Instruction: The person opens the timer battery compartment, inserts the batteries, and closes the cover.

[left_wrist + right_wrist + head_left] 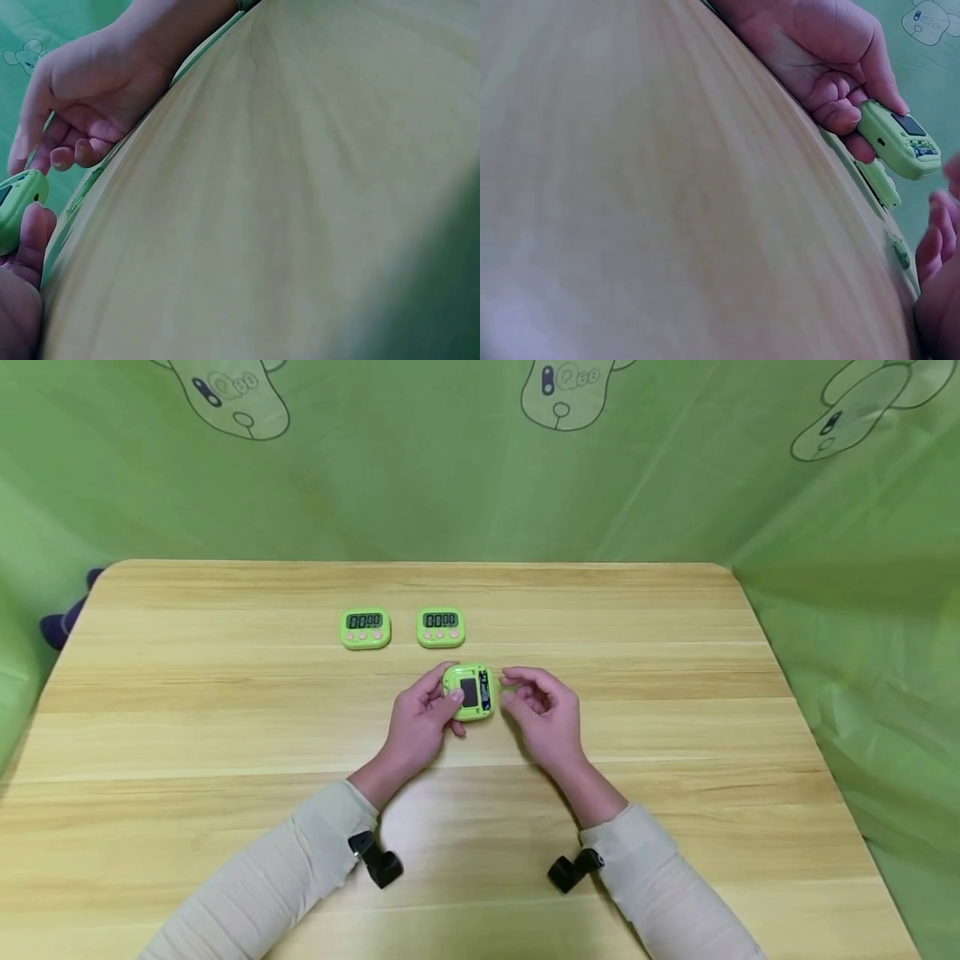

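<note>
My left hand [420, 714] grips a green digital timer [452, 681] with its back facing up. A dark rectangle sits mid-back, and beside it a battery [484, 690] lies in the uncovered slot. Close by on the right, my right hand [551, 714] pinches a small green piece [510, 688], apparently the battery cover, mostly hidden by the fingers. The right wrist view shows the held timer [900, 146] tilted above the table. In the left wrist view only the timer's end [26, 199] shows, by the thumb.
Two more green timers, one left [365, 628] and one right [440, 627], lie face up beyond the hands, their displays showing zeros. The wooden table [225, 710] has a green curtain [420, 485] behind it. A dark purple object [63, 622] pokes out past the left edge.
</note>
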`<state>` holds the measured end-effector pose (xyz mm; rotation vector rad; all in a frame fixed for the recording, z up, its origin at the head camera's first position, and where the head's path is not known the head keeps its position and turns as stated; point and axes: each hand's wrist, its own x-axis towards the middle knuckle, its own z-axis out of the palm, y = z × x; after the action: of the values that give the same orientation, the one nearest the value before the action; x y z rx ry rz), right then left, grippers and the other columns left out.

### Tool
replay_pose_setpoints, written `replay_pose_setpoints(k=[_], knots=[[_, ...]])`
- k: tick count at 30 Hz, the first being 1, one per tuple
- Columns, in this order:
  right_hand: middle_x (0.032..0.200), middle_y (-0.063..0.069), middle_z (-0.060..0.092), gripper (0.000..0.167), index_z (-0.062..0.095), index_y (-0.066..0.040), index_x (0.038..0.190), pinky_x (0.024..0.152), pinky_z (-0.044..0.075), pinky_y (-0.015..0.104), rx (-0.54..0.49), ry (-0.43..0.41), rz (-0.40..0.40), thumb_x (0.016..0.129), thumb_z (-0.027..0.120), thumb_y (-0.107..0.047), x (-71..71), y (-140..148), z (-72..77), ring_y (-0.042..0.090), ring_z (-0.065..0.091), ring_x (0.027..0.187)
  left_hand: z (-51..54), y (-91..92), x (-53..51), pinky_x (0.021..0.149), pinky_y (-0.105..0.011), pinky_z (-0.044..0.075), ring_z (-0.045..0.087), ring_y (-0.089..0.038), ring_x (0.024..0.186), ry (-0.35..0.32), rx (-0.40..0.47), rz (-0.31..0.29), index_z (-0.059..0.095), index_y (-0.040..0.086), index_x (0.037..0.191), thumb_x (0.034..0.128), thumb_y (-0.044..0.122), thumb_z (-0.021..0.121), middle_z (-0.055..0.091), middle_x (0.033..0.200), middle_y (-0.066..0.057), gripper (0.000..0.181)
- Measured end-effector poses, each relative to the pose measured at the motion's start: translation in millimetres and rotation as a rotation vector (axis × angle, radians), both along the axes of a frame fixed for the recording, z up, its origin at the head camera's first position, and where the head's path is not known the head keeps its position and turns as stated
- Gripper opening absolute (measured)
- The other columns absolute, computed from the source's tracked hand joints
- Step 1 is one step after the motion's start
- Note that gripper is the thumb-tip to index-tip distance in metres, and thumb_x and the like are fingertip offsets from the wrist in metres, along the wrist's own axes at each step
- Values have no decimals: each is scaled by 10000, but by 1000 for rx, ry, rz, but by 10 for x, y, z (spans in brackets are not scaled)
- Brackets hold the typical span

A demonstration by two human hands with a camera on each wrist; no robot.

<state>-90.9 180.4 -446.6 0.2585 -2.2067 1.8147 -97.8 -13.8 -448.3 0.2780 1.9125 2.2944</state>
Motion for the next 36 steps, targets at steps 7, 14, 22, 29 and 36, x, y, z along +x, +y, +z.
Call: replay_pose_setpoints(k=[7,14,22,29,36], knots=[[857,143,676,254,735,30,1004,549,477,207,202,-4,-126,767,810,85,-18,8,19,215,564,673,-13,5,-7,570,-333,579,618,-256,564,17,24,24,487,-68,1415,988,-52,556,685,1026,-217,433],[910,67,714,295,751,-52,1003,634,554,309,527,-103,-221,741,886,-42,-48,54,140,166,658,732,-16,12,-2,578,-339,581,622,-243,578,17,33,13,479,-68,1420,989,-47,553,685,1052,-221,438],[977,92,720,363,715,-15,1080,673,558,247,375,-380,-99,748,846,53,-84,143,300,197,658,765,-32,-1,-6,584,-349,584,624,-245,580,14,22,14,483,-61,1420,989,-44,556,685,1024,-211,437],[871,88,709,254,723,-10,1053,685,559,228,219,-410,-50,817,818,-12,-69,172,310,186,656,763,-32,1,-3,579,-338,580,620,-254,569,11,14,16,488,-60,1417,987,-41,562,682,989,-206,437],[916,149,678,295,659,99,1098,750,574,260,-149,-374,29,819,754,112,-66,90,259,171,658,798,-26,4,-5,577,-329,578,620,-239,572,8,11,13,493,-59,1413,987,-42,561,683,1000,-206,431]])
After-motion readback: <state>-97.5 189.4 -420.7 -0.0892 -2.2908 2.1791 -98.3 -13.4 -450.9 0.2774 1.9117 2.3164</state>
